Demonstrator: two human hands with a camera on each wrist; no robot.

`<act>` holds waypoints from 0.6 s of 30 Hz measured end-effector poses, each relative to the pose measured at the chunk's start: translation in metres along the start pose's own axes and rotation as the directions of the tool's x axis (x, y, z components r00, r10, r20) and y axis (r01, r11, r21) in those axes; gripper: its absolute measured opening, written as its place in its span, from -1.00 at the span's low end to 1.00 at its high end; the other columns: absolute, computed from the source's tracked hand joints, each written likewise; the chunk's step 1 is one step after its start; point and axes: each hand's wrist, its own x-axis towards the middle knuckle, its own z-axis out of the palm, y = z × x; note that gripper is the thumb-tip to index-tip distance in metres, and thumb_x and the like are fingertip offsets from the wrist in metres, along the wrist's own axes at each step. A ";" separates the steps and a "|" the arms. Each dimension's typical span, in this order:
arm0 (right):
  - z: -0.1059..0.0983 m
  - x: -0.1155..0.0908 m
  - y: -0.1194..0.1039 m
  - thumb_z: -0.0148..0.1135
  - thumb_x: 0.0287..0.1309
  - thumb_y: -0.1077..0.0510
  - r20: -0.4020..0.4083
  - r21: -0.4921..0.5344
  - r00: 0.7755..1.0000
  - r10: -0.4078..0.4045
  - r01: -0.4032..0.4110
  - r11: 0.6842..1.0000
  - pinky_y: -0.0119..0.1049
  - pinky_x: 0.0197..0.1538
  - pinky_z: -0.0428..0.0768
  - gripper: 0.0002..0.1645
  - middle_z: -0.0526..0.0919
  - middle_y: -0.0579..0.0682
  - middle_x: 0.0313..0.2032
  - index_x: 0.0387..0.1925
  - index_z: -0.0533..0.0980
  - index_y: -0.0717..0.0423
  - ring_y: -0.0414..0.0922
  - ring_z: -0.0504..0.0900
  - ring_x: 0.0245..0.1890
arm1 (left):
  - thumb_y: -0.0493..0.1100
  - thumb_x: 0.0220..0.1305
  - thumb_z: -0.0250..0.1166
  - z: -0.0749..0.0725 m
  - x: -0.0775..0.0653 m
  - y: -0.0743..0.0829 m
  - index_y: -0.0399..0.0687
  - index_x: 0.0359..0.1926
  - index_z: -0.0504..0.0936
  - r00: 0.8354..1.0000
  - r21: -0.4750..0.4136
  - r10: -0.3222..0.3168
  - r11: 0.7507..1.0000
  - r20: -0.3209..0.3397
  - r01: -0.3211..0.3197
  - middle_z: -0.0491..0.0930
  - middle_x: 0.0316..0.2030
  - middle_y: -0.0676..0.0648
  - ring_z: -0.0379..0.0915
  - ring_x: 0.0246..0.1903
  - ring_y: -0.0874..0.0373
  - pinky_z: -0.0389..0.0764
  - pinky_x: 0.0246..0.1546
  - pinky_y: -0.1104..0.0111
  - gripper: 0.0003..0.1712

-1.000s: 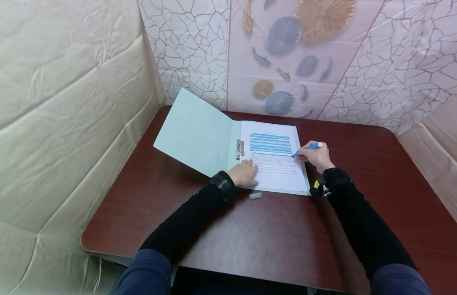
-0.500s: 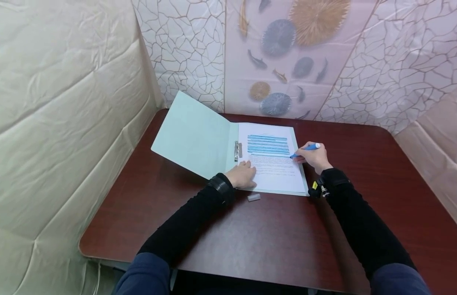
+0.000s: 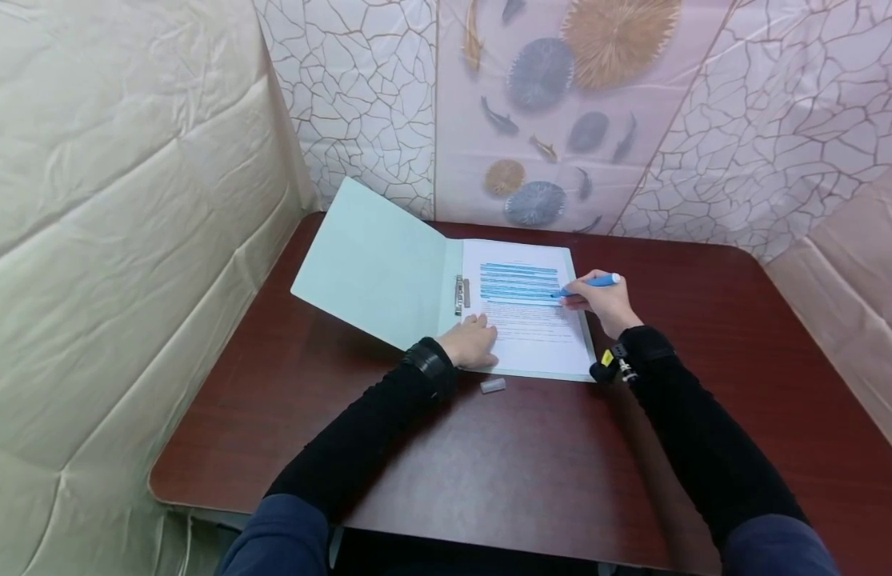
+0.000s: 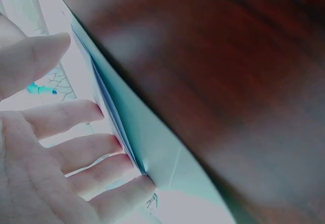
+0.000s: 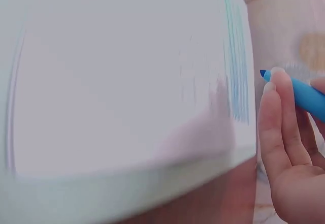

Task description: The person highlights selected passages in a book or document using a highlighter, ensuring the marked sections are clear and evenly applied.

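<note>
A pale green folder [image 3: 374,264] lies spread on the table, its cover tilted up to the left. Inside is a printed white sheet [image 3: 542,352], its upper lines coloured with blue strokes. My right hand [image 3: 610,308] pinches a blue highlighter [image 3: 606,280], whose dark tip is over the right end of the coloured lines. In the right wrist view the thumb is mostly cut off beside the highlighter [image 5: 307,97]. My left hand [image 3: 470,344] rests on the sheet's lower left, fingers extended. In the left wrist view the fingers [image 4: 91,150] lie fairly straight and hold nothing.
A metal clip [image 3: 458,295] sits at the folder's spine. Near the folder's front edge a small grey translucent cap [image 3: 492,386] lies on the dark red-brown table [image 3: 546,472]. Patterned cloth [image 3: 532,120] hangs behind the table, and cream cloth [image 3: 129,240] stands at the left.
My right hand has moved the highlighter tip a little left and up, onto the coloured lines. The left hand stays on the sheet. The whole view has shifted slightly.
</note>
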 end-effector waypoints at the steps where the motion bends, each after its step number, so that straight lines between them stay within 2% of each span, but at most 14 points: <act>1: 0.004 -0.001 -0.002 0.26 0.20 0.23 0.018 0.045 1.000 -0.003 0.002 0.999 -0.26 -0.16 0.71 -0.82 0.76 -0.01 -0.39 -0.29 0.48 0.30 -0.16 0.76 -0.39 | 0.07 0.35 0.14 0.000 0.000 0.000 -0.18 0.38 0.30 1.000 0.000 0.002 1.000 -0.003 -0.002 0.09 0.46 -0.27 0.02 0.46 -0.12 0.18 0.44 0.10 -0.31; 5: 0.020 -0.001 0.000 0.26 0.19 0.25 0.093 0.149 0.995 -0.025 0.011 0.989 -0.13 -0.08 0.69 -0.87 0.75 0.06 -0.37 -0.30 0.50 0.26 -0.07 0.76 -0.36 | 0.06 0.35 0.15 0.001 -0.003 0.001 -0.20 0.35 0.33 1.000 -0.001 0.013 1.000 -0.014 -0.013 0.13 0.44 -0.29 0.06 0.44 -0.14 0.22 0.42 0.09 -0.34; 9: 0.042 0.000 0.008 0.28 0.18 0.23 0.159 0.193 0.987 -0.014 -0.017 0.981 -0.06 -0.01 0.66 -0.84 0.75 0.09 -0.32 -0.28 0.49 0.26 -0.02 0.77 -0.31 | 0.06 0.34 0.17 0.006 -0.006 0.002 -0.19 0.33 0.36 1.000 0.008 0.011 1.000 -0.005 -0.011 0.17 0.43 -0.29 0.09 0.43 -0.14 0.26 0.40 0.09 -0.34; 13: 0.065 -0.001 0.009 0.28 0.19 0.21 0.184 0.179 0.983 0.007 -0.040 0.983 -0.09 0.04 0.64 -0.83 0.71 0.08 -0.27 -0.28 0.47 0.23 0.01 0.77 -0.24 | 0.07 0.34 0.16 0.005 -0.007 0.002 -0.19 0.35 0.34 1.000 0.009 0.005 1.000 -0.001 -0.005 0.16 0.43 -0.29 0.09 0.43 -0.15 0.26 0.39 0.08 -0.33; 18: 0.080 0.001 0.006 0.25 0.23 0.19 0.199 0.140 0.980 -0.017 -0.011 0.990 -0.11 0.11 0.61 -0.80 0.68 0.10 -0.22 -0.20 0.45 0.23 0.05 0.75 -0.15 | 0.07 0.35 0.15 0.000 -0.004 0.004 -0.18 0.36 0.34 1.000 0.015 0.022 1.000 -0.008 -0.021 0.13 0.44 -0.30 0.06 0.44 -0.16 0.24 0.41 0.09 -0.33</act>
